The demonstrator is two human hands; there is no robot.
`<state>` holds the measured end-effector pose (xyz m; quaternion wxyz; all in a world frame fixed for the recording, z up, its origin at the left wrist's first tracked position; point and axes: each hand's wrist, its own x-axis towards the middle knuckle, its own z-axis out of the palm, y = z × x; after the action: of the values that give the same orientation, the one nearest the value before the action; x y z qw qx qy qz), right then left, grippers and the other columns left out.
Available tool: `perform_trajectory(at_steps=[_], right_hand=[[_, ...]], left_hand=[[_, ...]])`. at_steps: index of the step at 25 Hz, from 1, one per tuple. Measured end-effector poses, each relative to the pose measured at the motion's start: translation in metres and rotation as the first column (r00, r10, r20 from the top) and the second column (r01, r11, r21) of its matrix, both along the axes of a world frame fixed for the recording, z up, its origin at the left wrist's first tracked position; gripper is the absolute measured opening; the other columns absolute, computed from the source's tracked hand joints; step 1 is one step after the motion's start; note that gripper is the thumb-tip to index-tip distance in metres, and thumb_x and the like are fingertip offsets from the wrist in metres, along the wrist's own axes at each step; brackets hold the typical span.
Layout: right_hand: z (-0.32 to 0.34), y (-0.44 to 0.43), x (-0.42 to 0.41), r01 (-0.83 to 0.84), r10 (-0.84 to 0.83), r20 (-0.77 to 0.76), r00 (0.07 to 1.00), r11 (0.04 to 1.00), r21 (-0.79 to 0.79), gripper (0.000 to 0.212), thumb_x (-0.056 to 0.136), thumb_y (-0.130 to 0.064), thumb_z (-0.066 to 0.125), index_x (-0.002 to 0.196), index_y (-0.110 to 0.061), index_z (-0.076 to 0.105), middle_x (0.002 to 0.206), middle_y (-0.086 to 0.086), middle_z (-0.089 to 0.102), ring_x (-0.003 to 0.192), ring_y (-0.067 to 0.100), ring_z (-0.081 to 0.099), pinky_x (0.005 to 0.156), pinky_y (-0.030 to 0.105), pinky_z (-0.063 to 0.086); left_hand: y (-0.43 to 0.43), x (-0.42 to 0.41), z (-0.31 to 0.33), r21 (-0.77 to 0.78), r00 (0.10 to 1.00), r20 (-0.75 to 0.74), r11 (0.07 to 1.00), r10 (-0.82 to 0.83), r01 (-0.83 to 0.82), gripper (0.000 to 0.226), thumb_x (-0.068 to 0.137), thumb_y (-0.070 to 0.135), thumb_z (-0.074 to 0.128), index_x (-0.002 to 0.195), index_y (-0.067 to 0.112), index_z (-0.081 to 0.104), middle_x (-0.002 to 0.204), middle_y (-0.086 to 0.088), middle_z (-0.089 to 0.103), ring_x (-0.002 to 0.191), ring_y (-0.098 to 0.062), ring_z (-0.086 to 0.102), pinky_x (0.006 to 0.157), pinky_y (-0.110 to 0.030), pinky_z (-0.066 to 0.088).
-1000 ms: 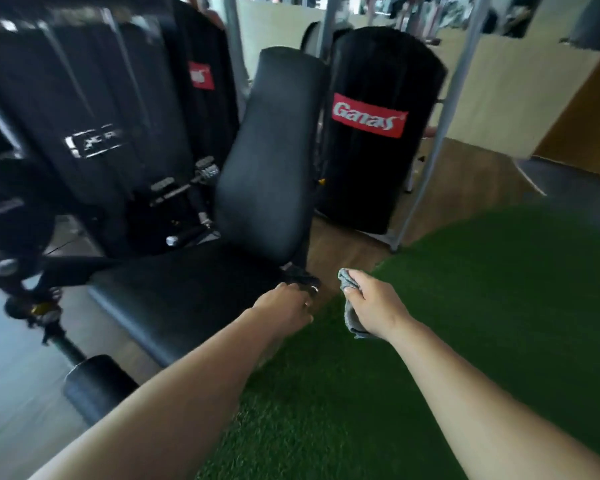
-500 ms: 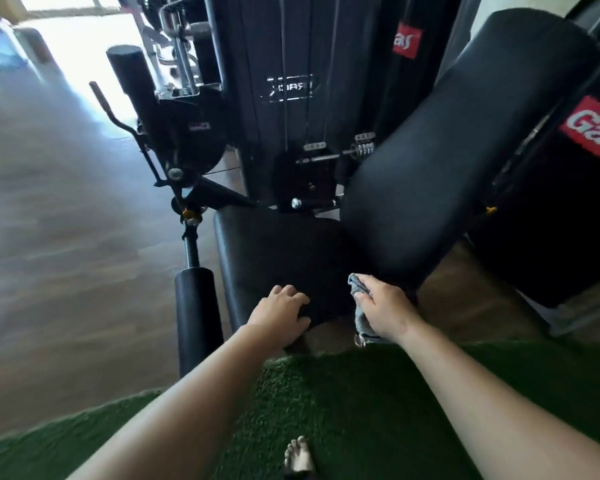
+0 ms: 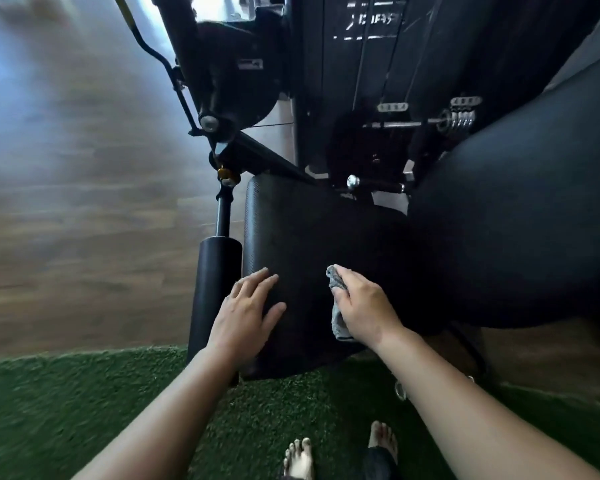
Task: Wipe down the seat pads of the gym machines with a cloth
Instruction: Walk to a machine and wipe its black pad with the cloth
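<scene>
Our left hand [image 3: 246,313] lies flat on the seat pad [image 3: 309,230] near its left edge, fingers straight and spread. Our right hand [image 3: 364,306] grips the grey cloth [image 3: 339,323] (bunched, its long axis running along the pad, away from us) at the pad's right side.

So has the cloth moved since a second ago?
Yes. The grey cloth, gripped by the right hand, was off the seat pad's edge, by the green turf; now it is over the seat pad, near the backrest pad.
</scene>
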<state>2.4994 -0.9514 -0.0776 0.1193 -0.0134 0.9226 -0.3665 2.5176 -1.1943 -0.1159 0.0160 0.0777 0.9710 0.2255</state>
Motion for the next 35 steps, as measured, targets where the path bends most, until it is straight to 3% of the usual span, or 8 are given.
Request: perform_trajectory(at_steps=[6,12,17,19,22,25,29,35], right_hand=[[-0.111,-0.031,-0.011,-0.222,0.229,-0.075,0.971,0.971,0.089,0.062,0.108,-0.037,0.035,0.162,-0.018,0.012,0.17,-0.005,0.0,0.155,0.007,-0.01,0.126,0.03,0.0],[-0.129,-0.029,-0.058,-0.213,0.256,-0.202,0.945,0.954,0.21,0.064,0.106,-0.043,0.028,0.162,-0.017,0.008,0.17,-0.001,-0.002,0.156,0.011,-0.01,0.128,0.038,-0.001],[-0.118,-0.021,0.032,-0.298,0.33,-0.19,0.925,0.938,0.177,0.062,0.107,-0.042,0.023,0.162,-0.014,0.014,0.17,0.0,0.003,0.156,0.011,-0.006,0.128,0.039,0.003],[-0.125,-0.01,0.013,-0.337,0.375,-0.211,0.903,0.921,0.196,0.061,0.107,-0.04,0.022,0.161,-0.013,0.018,0.17,0.001,0.007,0.157,0.013,-0.001,0.128,0.041,0.008],[-0.129,-0.01,-0.071,-0.19,0.238,-0.209,0.948,0.955,0.226,0.059,0.107,-0.037,0.024,0.161,-0.012,0.019,0.17,0.004,0.01,0.157,0.016,0.004,0.126,0.044,0.011],[-0.132,-0.015,-0.058,-0.078,0.123,-0.217,0.968,0.975,0.207,0.058,0.108,-0.033,0.026,0.16,-0.01,0.02,0.169,0.006,0.012,0.157,0.017,0.002,0.128,0.042,0.007],[-0.139,0.012,0.02,-0.254,0.312,-0.255,0.915,0.938,0.236,0.057,0.108,-0.033,0.026,0.16,-0.01,0.022,0.169,0.005,0.013,0.157,0.015,0.003,0.128,0.04,0.009],[-0.148,0.025,-0.104,-0.006,0.047,-0.156,0.987,0.968,0.253,0.058,0.108,-0.035,0.025,0.16,-0.009,0.019,0.169,0.008,0.011,0.157,0.019,0.004,0.128,0.043,0.004]], left_hand=[[-0.004,-0.01,-0.064,0.205,0.987,-0.004,0.966,0.164,-0.159,0.072,0.097,0.06,0.044,0.158,0.022,0.038,0.167,0.007,0.027,0.154,-0.015,0.024,0.125,-0.036,0.023],[0.001,-0.012,-0.078,0.206,0.987,-0.037,0.967,0.159,-0.148,0.069,0.1,0.052,0.044,0.161,0.022,0.032,0.17,0.007,0.019,0.157,-0.011,0.013,0.127,-0.029,0.013],[0.001,-0.008,-0.078,0.19,0.988,-0.039,0.972,0.151,-0.141,0.071,0.099,0.052,0.045,0.161,0.021,0.03,0.171,0.005,0.018,0.158,-0.014,0.014,0.127,-0.035,0.015],[0.0,-0.009,-0.076,0.186,0.987,-0.037,0.972,0.155,-0.145,0.072,0.098,0.052,0.045,0.161,0.021,0.03,0.171,0.007,0.018,0.157,-0.013,0.015,0.127,-0.035,0.015],[0.002,-0.01,-0.077,0.174,0.987,-0.031,0.973,0.158,-0.15,0.072,0.097,0.052,0.044,0.161,0.022,0.031,0.17,0.009,0.018,0.157,-0.013,0.015,0.127,-0.031,0.013],[0.001,-0.009,-0.077,0.175,0.986,-0.038,0.972,0.163,-0.154,0.071,0.098,0.051,0.044,0.161,0.023,0.031,0.17,0.01,0.018,0.157,-0.014,0.017,0.127,-0.03,0.013],[0.0,-0.01,-0.077,0.171,0.986,-0.039,0.973,0.163,-0.154,0.071,0.098,0.05,0.044,0.161,0.021,0.031,0.17,0.008,0.019,0.156,-0.015,0.019,0.126,-0.027,0.013],[0.0,-0.009,-0.078,0.157,0.986,-0.045,0.976,0.16,-0.151,0.071,0.097,0.049,0.045,0.161,0.019,0.032,0.17,0.006,0.021,0.156,-0.014,0.02,0.126,-0.03,0.016]])
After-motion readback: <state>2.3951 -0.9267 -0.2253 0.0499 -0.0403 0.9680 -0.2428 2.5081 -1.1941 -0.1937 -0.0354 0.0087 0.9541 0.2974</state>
